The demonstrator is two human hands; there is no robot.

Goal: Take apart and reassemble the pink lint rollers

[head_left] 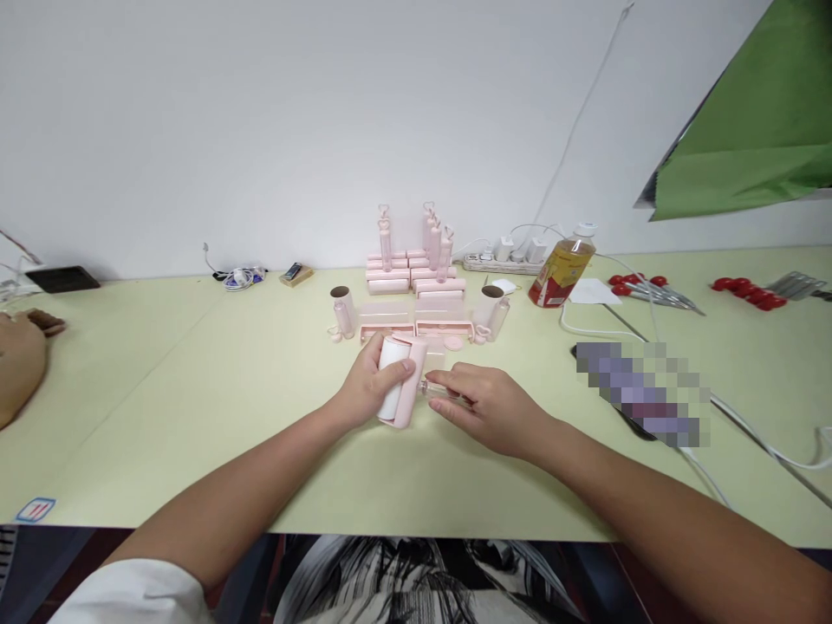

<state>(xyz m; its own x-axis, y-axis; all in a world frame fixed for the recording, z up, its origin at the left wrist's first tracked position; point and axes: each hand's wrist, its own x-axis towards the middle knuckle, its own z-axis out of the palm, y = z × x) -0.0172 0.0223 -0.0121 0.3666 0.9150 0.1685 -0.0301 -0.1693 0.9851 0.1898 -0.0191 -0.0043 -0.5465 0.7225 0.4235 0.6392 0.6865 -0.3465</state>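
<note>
My left hand (370, 381) is wrapped round a pink lint roller head (399, 381) with a white paper roll in it, held just above the pale green table (195, 407). My right hand (487, 406) pinches a thin clear-pink handle (434, 390) that points at the side of the roller head. Behind my hands lies a cluster of pink roller parts (416, 299): flat cases, upright handles with heart tops, and two cardboard-cored rolls (343, 310).
A bottle of amber liquid (562, 267) and a white power strip (503, 257) stand at the back right. Red-handled tools (640, 289) lie further right, cables trail across the right side. Another person's hand (22, 355) rests at the left edge.
</note>
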